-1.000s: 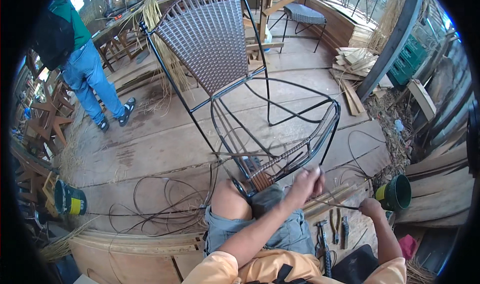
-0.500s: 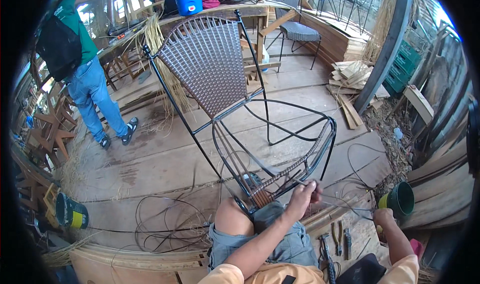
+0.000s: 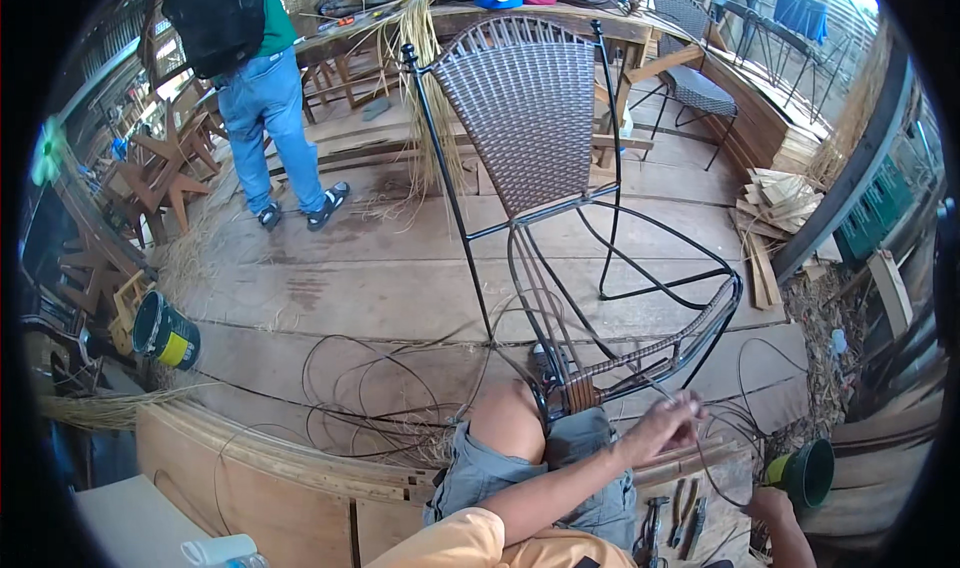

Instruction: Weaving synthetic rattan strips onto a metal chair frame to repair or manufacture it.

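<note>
A metal-framed chair (image 3: 520, 118) stands tilted in front of me, its backrest woven in brown strand. Its seat frame (image 3: 725, 303) is mostly bare, with strand wrapped along the front rail and a small woven patch (image 3: 581, 396) at the near corner by my knees. My left hand (image 3: 665, 430) is just right of that patch, fingers closed on a thin brown weaving strand (image 3: 712, 476). From there the strand runs down to my right hand (image 3: 770, 508), which is closed around it at the lower right. Both sets of fingertips are partly hidden.
Pliers (image 3: 686, 503) and other hand tools lie on the bench beside my right thigh. Loose strand coils (image 3: 370, 398) spread over the floor at left. Green buckets (image 3: 165, 333) (image 3: 808, 473) stand on both sides. A person (image 3: 270, 98) stands at the far left near a workbench.
My view has swung left, so the chair appears farther right. Both hands still hold the strand; it now bends downward between them, where before it ran more level.
</note>
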### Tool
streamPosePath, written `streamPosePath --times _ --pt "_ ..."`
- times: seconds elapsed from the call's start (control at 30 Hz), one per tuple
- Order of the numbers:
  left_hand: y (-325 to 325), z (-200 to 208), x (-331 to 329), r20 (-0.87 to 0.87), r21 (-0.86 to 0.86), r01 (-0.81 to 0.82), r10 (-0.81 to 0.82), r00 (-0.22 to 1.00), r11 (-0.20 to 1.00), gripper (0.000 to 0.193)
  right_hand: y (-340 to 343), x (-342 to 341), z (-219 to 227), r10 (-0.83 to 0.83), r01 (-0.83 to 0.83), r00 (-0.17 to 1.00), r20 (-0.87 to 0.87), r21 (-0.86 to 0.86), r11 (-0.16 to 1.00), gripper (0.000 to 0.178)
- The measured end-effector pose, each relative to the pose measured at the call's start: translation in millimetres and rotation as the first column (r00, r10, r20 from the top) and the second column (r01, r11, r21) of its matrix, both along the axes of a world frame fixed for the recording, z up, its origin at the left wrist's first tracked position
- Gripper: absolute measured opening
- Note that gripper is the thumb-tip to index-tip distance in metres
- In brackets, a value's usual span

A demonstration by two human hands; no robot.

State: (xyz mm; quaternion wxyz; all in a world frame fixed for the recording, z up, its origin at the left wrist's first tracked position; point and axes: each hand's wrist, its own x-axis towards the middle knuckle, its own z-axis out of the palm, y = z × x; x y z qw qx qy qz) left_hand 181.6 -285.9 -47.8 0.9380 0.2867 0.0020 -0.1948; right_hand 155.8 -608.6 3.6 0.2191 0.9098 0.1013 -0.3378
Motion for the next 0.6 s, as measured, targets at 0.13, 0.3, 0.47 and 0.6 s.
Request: streamPosePath --times 0.13,0.3,0.47,0.6 --pt "-68.6 -80.1 -26.2 0.691 0.717 -0.62 -0.443 0.571 0.319 0.014 -18.1 44.9 -58.2 0.317 -0.361 0.933 0.171 0.442 0.821 0.025" --pt "-89.6 -96.6 -93.0 0.069 0.996 -0.085 -0.897 0.437 0.036 0.033 210.4 21.2 54.1 -0.109 0.49 0.871 -0.479 0.831 0.263 0.025" --pt "-16.0 14.6 -23.6 0.215 0.358 0.317 -0.408 0.887 0.878 0.032 41.0 30.7 -30.4 0.467 -0.326 0.884 0.03 0.756 0.568 0.016" --pt "1.5 17.5 -4.7 0.083 -0.195 0.138 -0.123 0.989 0.971 0.012 -61.8 46.3 -70.5 -0.047 -0.025 0.995 0.087 0.676 0.737 0.026"
